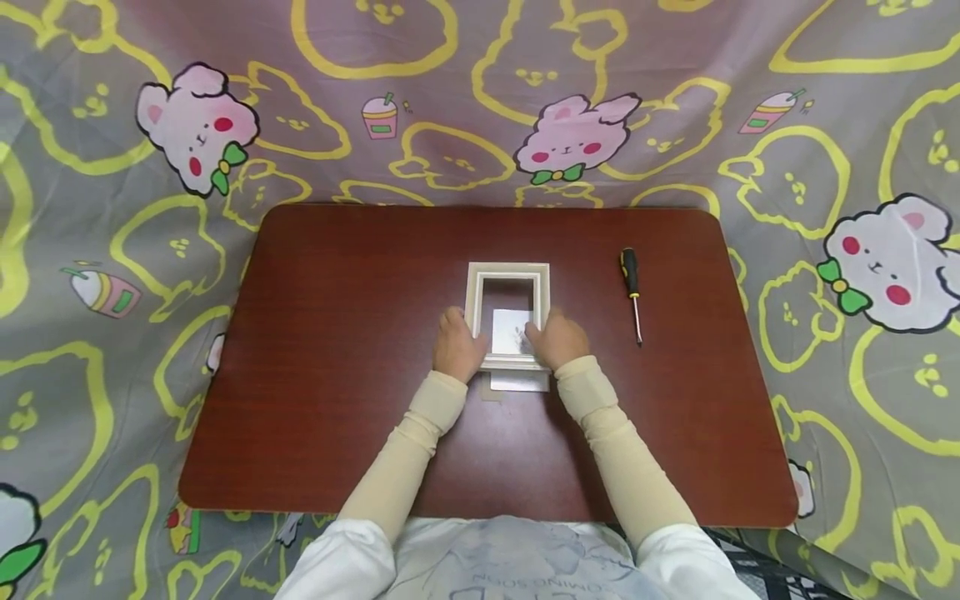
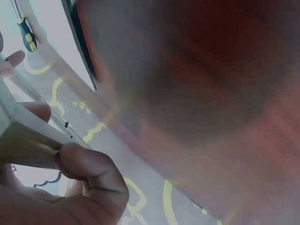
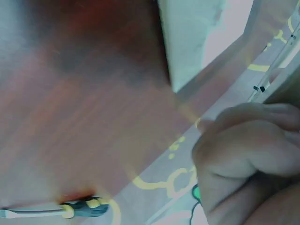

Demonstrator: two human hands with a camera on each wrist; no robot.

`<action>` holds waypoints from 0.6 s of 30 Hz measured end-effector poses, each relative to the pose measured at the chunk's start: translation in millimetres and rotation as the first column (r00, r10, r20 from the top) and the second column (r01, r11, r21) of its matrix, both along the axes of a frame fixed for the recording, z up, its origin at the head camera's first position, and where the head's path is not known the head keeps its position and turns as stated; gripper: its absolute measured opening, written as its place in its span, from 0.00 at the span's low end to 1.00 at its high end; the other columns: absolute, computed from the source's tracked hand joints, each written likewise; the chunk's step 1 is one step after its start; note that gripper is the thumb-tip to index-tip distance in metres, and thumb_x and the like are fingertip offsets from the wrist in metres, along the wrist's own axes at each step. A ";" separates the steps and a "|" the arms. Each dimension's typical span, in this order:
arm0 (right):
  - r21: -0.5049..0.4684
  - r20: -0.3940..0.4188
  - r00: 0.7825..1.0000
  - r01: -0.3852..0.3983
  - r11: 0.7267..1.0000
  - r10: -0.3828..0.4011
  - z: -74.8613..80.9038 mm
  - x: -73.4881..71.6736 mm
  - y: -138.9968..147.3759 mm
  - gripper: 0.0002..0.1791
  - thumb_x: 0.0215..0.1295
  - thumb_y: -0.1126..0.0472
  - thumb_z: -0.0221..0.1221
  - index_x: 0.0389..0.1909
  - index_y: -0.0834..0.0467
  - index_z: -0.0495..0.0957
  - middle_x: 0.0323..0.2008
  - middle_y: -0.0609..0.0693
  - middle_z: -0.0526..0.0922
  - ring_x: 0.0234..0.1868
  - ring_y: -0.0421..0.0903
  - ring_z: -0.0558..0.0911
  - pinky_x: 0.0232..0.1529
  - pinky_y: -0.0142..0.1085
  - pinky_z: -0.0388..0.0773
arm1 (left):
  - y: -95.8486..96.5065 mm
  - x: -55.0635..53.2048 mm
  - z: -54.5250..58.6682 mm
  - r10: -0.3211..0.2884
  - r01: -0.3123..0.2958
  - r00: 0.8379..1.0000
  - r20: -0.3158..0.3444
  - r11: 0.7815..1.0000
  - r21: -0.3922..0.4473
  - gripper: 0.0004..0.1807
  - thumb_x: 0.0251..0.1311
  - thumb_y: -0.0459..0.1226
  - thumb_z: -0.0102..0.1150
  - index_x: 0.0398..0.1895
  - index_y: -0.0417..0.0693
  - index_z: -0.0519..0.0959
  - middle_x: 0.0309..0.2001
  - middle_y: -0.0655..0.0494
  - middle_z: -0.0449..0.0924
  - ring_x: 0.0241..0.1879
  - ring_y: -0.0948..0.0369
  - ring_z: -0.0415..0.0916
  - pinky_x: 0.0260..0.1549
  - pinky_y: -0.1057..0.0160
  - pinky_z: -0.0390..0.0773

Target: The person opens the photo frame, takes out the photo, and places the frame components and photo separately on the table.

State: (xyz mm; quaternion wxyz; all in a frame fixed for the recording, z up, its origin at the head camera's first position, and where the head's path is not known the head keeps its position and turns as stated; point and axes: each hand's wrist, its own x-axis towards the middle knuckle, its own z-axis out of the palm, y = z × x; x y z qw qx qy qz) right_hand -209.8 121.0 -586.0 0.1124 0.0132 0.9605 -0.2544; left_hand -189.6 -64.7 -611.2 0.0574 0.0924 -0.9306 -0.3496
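Observation:
A cream rectangular picture frame (image 1: 510,268) is held above the middle of the table. My left hand (image 1: 457,343) grips its left side, and my right hand (image 1: 560,338) grips the right side, thumbs towards the opening. Through that opening and below the near edge shows a pale, shiny flat sheet (image 1: 519,382) on the table. In the left wrist view, curled fingers of the left hand (image 2: 93,187) press against the frame (image 2: 30,145). The right wrist view shows the right hand (image 3: 248,154) with bent fingers, its contact with the frame out of sight.
A black and yellow screwdriver (image 1: 631,279) lies to the right of the frame, its tip towards me. Beside the sheet's near left corner is a small tan piece (image 1: 491,392). The red-brown table (image 1: 337,333) has rounded corners, and patterned cloth (image 1: 450,100) hangs around it.

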 end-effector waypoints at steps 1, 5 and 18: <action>0.005 -0.012 1.000 -0.001 1.000 0.001 0.4 -3.0 -2.7 0.36 0.70 0.44 0.53 0.64 0.71 0.66 0.41 0.70 0.82 0.44 0.68 0.82 0.45 0.57 0.78 | -2.2 -2.6 1.2 0.002 -0.002 1.000 0.003 1.000 0.000 0.27 0.54 0.36 0.68 0.53 0.32 0.70 0.46 0.37 0.71 0.43 0.41 0.75 0.42 0.46 0.77; 0.014 -0.060 0.998 -0.007 1.000 0.008 3.2 -18.6 -13.3 0.38 0.70 0.46 0.56 0.70 0.68 0.59 0.37 0.69 0.83 0.39 0.67 0.83 0.41 0.58 0.79 | -12.3 -16.1 9.2 0.002 -0.002 1.000 0.005 1.000 -0.006 0.29 0.56 0.37 0.69 0.58 0.33 0.70 0.48 0.36 0.70 0.37 0.40 0.77 0.37 0.44 0.80; 0.008 -0.107 0.994 -0.014 1.000 0.015 13.9 -69.8 -46.0 0.37 0.72 0.45 0.57 0.70 0.66 0.60 0.39 0.70 0.83 0.40 0.67 0.83 0.41 0.59 0.79 | -48.9 -69.9 31.0 -0.008 0.010 1.000 0.028 0.998 -0.066 0.28 0.61 0.42 0.66 0.59 0.40 0.68 0.48 0.39 0.72 0.37 0.37 0.79 0.36 0.40 0.78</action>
